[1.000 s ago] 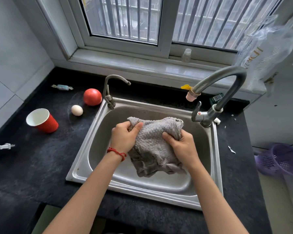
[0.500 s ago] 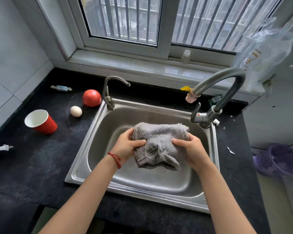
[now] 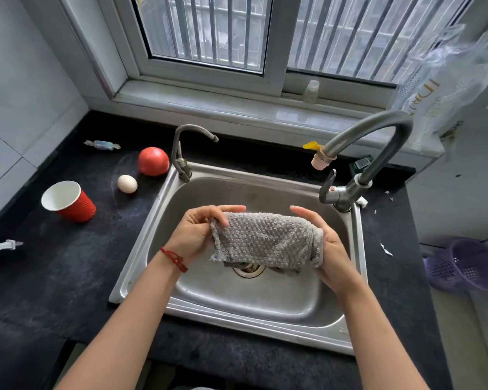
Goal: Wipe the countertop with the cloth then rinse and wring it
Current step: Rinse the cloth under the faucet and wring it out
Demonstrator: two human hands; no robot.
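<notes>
Centrally, the grey, nubbly cloth (image 3: 265, 239) hung bunched over the sink (image 3: 279, 327), pinched by the left hand (image 3: 197, 235); the right hand (image 3: 326, 243) cupped its end, fingers straight. Cloth hid part of the drain.

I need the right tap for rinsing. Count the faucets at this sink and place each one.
2. A small faucet stands at the sink's back-left corner; a large gooseneck faucet stands at its back-right corner. None appears hidden.
</notes>
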